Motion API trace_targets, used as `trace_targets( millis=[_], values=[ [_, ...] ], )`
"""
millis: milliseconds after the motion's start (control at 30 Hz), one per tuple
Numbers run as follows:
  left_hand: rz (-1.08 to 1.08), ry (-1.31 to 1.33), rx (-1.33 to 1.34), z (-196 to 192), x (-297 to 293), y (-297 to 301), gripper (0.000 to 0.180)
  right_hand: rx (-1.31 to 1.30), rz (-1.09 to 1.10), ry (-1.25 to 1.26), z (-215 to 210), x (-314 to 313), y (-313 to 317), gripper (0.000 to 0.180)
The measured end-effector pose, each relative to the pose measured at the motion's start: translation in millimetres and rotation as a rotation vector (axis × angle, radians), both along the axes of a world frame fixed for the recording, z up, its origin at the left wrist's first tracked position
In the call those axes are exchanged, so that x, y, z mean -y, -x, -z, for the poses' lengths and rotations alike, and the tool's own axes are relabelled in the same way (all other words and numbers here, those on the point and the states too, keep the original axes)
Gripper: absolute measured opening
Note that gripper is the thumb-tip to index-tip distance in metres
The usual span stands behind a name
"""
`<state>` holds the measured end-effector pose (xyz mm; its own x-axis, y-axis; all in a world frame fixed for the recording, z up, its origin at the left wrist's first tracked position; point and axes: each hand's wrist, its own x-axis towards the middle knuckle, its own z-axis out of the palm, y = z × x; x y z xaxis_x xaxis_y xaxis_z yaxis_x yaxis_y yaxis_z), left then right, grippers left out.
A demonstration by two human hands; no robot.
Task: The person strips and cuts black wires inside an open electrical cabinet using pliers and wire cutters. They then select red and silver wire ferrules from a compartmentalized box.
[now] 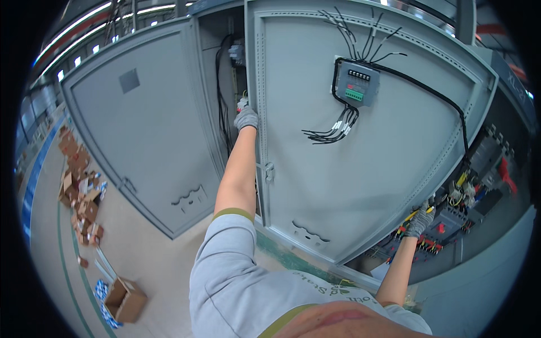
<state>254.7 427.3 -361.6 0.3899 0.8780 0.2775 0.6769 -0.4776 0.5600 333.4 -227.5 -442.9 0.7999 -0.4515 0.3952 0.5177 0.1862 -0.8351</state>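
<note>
So the biggest thing in view is the grey cabinet door (360, 169), swung open and filling the middle, with its inner face toward the camera. Left of it sits a second grey door (141, 135), and between the two a narrow gap shows black cables (221, 96) hanging inside the cabinet. On the right, the open cabinet interior (484, 186) is packed with breakers and red, yellow and blue wiring.

High on the big door there's a small control module (356, 84) with a green terminal strip, with black wire bundles fanning out above and below it.

Down on the floor, far left, are scattered cardboard boxes (81, 197), plus one open box (127, 298) nearer.

Left hand (246, 118), gloved, fingers curled round the door's left edge. Right hand (421, 221), also gloved, sits at the door's lower right edge by the wiring; can't tell how its fingers are set.
</note>
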Motion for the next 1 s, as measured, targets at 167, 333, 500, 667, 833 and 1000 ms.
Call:
trace_targets(
  millis=[167,333,500,667,833,1000],
  values=[
    [0.03,-0.047,0.045,5.7,-17.4,-16.0,0.036,0.048,0.095,-0.021,22.5,-6.3,-16.3,0.03],
    [0.148,-0.145,-0.028,7.6,-10.6,-7.1,0.041,0.017,0.233,0.042,35.2,-3.9,-24.6,0.024],
    [0.245,-0.271,0.002,17.6,-26.9,-2.9,0.041,-0.092,0.231,0.173,37.1,-6.1,-17.6,0.033],
    [0.292,-0.28,0.012,19.5,-25.3,8.7,0.043,-0.111,0.176,0.178,14.0,-12.1,1.9,0.029],
    [0.305,-0.258,0.059,26.5,-24.3,15.4,0.05,-0.216,0.158,0.148,-5.0,-23.4,29.7,0.029],
    [0.343,-0.214,0.171,29.1,-10.2,26.8,0.054,-0.19,0.186,0.167,9.6,-17.0,33.5,0.026]
  ],
)
